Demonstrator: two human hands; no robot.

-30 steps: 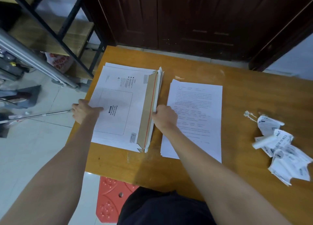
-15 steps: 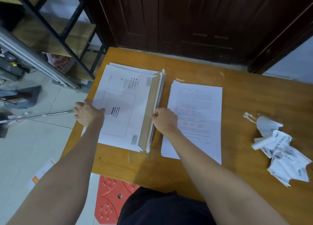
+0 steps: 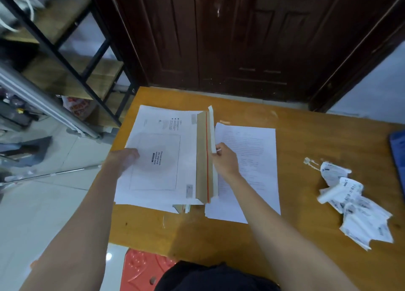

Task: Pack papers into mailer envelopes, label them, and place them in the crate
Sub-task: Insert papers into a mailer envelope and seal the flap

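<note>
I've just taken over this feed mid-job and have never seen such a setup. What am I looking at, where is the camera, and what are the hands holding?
There is no machine here: a person works with two bare hands, and the single camera sits on their head, looking forward and down. On the wooden table lies a stack of white mailer envelopes. The left hand rests on the top one; it is blurred, so its grip is unclear. The right hand pinches the envelope's opened flap, which shows brown card and a red strip. Beside it lies a pile of printed papers; further right, crumpled labels. No crate is clearly visible.
</note>
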